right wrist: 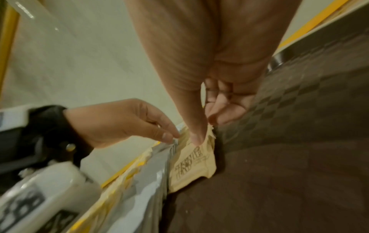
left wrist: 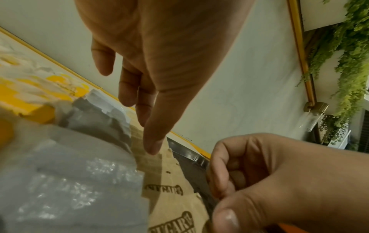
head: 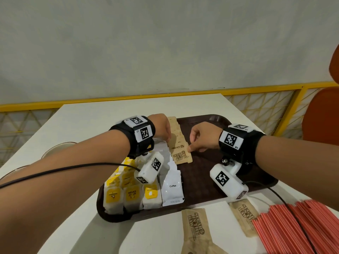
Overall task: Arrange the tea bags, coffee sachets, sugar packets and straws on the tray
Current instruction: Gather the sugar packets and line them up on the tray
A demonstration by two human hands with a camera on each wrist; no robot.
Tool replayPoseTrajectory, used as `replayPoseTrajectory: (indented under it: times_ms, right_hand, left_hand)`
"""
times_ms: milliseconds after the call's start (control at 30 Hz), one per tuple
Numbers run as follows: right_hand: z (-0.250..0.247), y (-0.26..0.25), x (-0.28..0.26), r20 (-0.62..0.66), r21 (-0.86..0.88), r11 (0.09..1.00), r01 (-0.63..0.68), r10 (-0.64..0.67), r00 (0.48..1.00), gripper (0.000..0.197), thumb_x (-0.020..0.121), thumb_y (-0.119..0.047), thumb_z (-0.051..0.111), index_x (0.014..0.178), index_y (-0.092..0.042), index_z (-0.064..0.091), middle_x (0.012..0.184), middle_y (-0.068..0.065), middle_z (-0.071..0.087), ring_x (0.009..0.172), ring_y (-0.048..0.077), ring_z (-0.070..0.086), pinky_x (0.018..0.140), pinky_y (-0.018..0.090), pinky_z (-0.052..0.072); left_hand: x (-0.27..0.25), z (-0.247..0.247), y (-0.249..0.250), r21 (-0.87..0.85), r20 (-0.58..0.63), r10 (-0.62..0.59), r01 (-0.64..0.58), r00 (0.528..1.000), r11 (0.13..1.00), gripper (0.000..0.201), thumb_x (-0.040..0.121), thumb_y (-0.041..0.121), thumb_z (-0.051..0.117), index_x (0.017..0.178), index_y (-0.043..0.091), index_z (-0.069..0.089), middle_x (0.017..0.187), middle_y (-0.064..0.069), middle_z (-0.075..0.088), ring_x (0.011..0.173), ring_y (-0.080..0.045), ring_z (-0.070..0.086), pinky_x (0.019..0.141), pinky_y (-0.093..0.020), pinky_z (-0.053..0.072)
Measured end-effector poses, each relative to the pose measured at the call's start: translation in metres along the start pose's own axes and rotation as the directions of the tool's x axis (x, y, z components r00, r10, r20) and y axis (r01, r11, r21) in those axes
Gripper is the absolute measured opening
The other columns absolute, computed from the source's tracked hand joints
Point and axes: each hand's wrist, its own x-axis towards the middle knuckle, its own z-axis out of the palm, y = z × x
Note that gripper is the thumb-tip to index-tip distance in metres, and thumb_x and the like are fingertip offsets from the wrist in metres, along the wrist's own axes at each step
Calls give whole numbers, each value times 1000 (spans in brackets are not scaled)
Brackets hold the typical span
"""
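A brown tray (head: 198,176) holds yellow-labelled tea bags (head: 128,195) at its left. White coffee sachets (head: 172,187) lie beside them, then a row of brown sugar packets (head: 181,156). My right hand (head: 191,147) pinches the right edge of the front sugar packet (right wrist: 191,167), thumb on top and fingers curled behind. My left hand (head: 167,139) reaches down with relaxed fingers; its thumb tip touches the left side of the sugar row (left wrist: 159,171). Two loose sugar packets (head: 195,224) and a pile of red straws (head: 293,230) lie on the table in front of the tray.
The white table (head: 91,121) carries a pale dish (head: 58,147) at its left edge. A yellow railing (head: 110,100) runs behind the table, and an orange chair (head: 322,116) stands at the right. The tray's right half is bare.
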Motion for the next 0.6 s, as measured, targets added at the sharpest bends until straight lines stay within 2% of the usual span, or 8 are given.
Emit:
replayPoseTrajectory:
  times_ms: [100,200,300,467,533,600]
  right_hand:
    - [5,-4,-2,117,-125,981,145,-131,984,25,66,-11,85,75,-17,63,70,-3,61,63,8,56,64,20,47]
    - [12,-5,1,204,-211,960,183,-140,969,26,66,-11,85,79,-19,64,68,-9,55,63,6,52,67,22,44]
    - [15,-3,6,186,-256,951,175,-130,974,29,66,-14,85,74,-23,59,69,-10,55,64,8,51,70,27,45]
    - [13,-2,9,142,-261,952,160,-126,982,30,65,-15,86,72,-23,57,70,-9,55,61,6,50,65,23,44]
    - [14,-1,9,133,-268,950,159,-127,983,29,65,-16,86,74,-22,59,72,-8,55,66,8,53,67,25,46]
    - [15,0,9,111,-281,945,165,-139,984,28,65,-18,86,77,-23,60,79,-6,58,77,13,57,71,26,47]
  left_hand:
    - [2,1,5,-7,14,18,-18,1000,1000,10,78,20,75,87,16,76,93,3,72,85,-12,63,79,-27,50]
    - [6,3,9,39,54,23,-25,998,999,12,77,20,75,88,15,77,93,1,73,84,-14,64,76,-28,50]
    - [10,5,10,78,75,20,-26,997,997,13,76,21,75,87,14,77,93,-1,73,90,-18,66,79,-31,52]
    - [12,4,9,95,76,24,-31,997,995,11,78,18,73,87,13,76,94,-2,73,90,-18,66,81,-32,52]
    - [14,2,7,94,48,0,-5,999,996,11,78,19,73,86,12,76,93,-2,73,91,-19,67,84,-34,53]
    - [16,0,4,107,25,-32,29,999,994,12,78,20,73,86,12,76,93,-3,73,91,-21,67,85,-36,55]
